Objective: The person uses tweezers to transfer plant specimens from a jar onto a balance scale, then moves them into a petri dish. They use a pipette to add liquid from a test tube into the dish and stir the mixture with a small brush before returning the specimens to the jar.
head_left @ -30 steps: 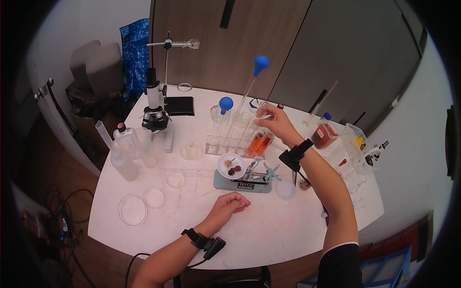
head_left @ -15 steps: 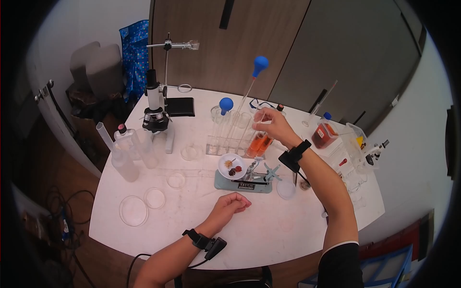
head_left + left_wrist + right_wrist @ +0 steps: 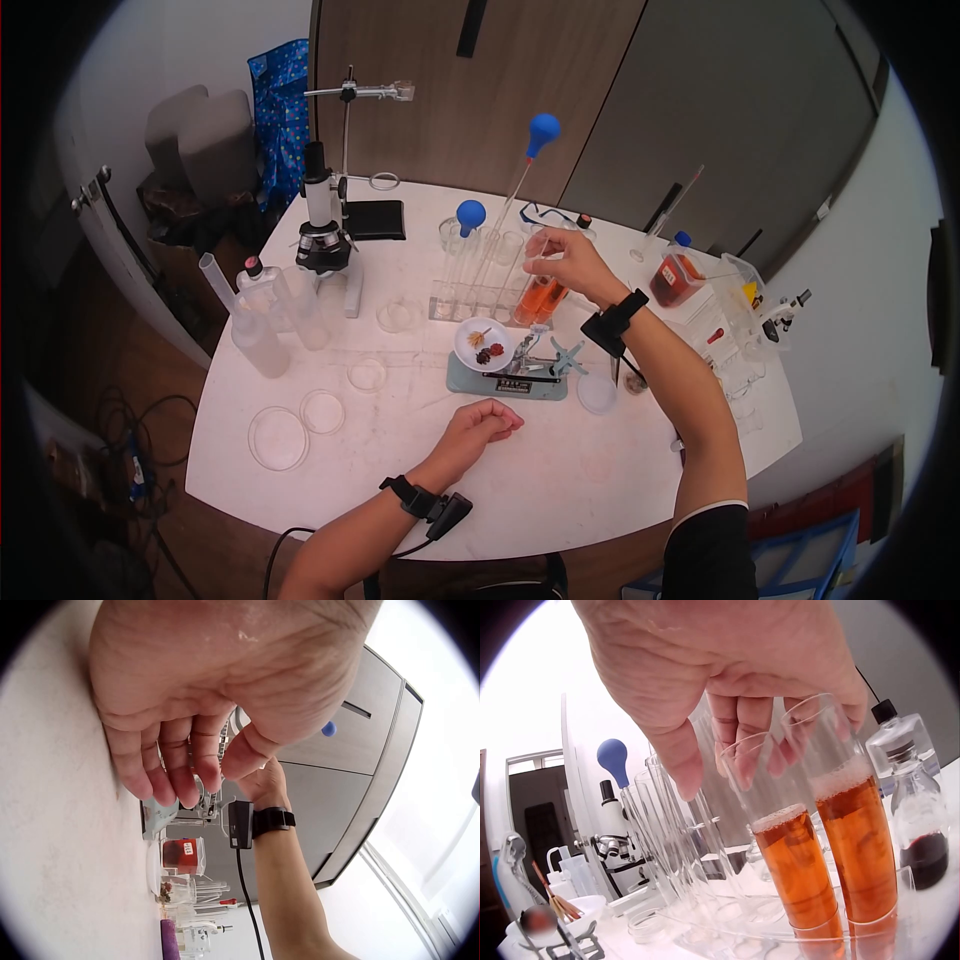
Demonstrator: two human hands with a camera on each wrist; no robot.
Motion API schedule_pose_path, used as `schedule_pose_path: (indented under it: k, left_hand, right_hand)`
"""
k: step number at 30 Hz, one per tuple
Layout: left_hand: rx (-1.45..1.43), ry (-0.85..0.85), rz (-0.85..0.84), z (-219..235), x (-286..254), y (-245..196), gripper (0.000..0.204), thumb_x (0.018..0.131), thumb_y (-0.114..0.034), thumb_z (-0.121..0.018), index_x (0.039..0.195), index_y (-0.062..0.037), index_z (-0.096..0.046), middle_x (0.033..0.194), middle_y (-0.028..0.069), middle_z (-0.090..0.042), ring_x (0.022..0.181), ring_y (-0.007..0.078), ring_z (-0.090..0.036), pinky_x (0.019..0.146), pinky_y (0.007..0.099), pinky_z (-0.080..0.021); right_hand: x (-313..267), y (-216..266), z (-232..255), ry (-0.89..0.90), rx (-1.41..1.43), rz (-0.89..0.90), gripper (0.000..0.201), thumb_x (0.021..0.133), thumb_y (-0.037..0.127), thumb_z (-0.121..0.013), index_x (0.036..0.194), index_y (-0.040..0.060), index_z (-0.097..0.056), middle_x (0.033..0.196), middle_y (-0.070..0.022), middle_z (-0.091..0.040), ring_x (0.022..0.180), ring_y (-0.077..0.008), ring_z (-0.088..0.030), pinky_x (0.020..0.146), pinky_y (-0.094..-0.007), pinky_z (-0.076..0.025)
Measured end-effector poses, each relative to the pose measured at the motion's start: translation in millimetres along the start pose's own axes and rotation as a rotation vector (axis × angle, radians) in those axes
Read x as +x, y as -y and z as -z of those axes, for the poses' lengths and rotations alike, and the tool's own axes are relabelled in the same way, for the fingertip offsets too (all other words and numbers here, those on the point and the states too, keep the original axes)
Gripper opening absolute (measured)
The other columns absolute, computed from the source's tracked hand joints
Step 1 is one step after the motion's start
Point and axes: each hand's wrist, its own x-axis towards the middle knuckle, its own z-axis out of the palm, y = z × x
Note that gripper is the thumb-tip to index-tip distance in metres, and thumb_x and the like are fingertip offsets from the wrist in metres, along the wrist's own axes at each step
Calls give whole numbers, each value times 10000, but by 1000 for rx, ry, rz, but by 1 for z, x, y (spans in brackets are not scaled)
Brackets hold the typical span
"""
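Note:
My right hand [image 3: 568, 262] is over the right end of a clear test tube rack [image 3: 455, 312]. Its thumb and fingers pinch a clear, empty-looking test tube [image 3: 711, 825] near the top. Right beside it stand two test tubes of orange liquid [image 3: 799, 862] with froth on top, their rims overlapping my fingers in the right wrist view. My left hand [image 3: 470, 440] rests on the white table with fingers loosely curled and nothing in them. Just beyond it is a balance scale [image 3: 505, 388] with a white dish [image 3: 465, 362] bearing small dried bits.
A microscope [image 3: 322, 215], plastic bottles [image 3: 258, 345] and petri dishes [image 3: 278, 438] stand on the left. Blue-bulbed pipettes [image 3: 543, 130] rise from the rack. At the right are a container of red liquid [image 3: 675, 280] and glassware. Stoppered bottles [image 3: 922, 825] stand behind the orange tubes.
My right hand has shifted slightly down and to the left above the rack, still pinching the clear tube. The left hand stays where it was.

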Motion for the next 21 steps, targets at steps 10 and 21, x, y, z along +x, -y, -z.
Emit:
schedule_pose_path:
  k: [10, 21]
  left_hand:
    - [3, -3, 8, 0, 0, 0, 142, 965, -98, -523, 999, -19, -636, 1060, 77, -667, 1027, 144, -620, 957, 292, -491]
    - [-5, 7, 2, 1, 0, 1, 135, 961, -98, -529, 992, -23, -636, 1056, 75, -667, 1021, 140, -619, 946, 285, -492]
  right_hand:
    - [1, -3, 0, 51, 51, -52, 259, 743, 141, -782, 930, 11, -661, 877, -70, -672, 715, -150, -630, 661, -268, -508]
    - [5, -9, -4, 21, -394, 79, 341, 684, 252, -811, 876, 22, -647, 978, -151, -641, 956, -281, -606, 824, -355, -480]
